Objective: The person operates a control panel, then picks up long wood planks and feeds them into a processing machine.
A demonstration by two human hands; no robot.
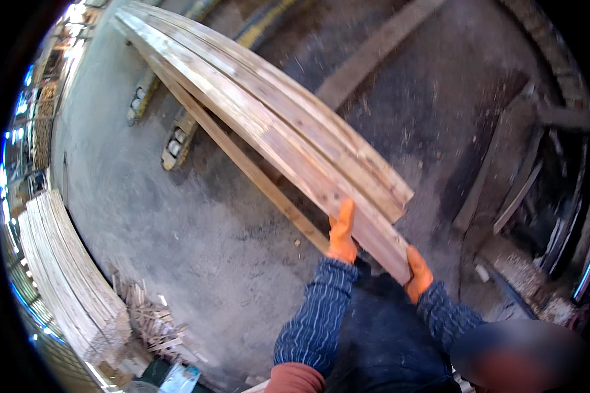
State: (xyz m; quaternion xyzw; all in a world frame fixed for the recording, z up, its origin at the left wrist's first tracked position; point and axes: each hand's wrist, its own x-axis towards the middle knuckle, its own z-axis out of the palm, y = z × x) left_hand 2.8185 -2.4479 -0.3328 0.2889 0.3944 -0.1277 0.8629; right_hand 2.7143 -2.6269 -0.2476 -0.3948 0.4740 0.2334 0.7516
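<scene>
A long pale wooden plank (295, 160) runs from near my body toward the far left. My left hand (342, 237), in an orange glove, grips its left edge close to the near end, thumb on top and the other fingers mostly hidden. At the end's right corner my right hand (419, 275), also gloved in orange, is closed on the same plank. Other planks (367, 167) lie side by side along its right. Beneath, a narrower board (242, 164) slants out on the left, its near end beside my left wrist.
Yellow forks with rollers (177, 144) stick out under the planks. A thick beam (377, 56) lies on the floor beyond. At left are a stack of boards (69, 268) and a heap of wood scraps (157, 321). Dark timbers (498, 164) stand at right.
</scene>
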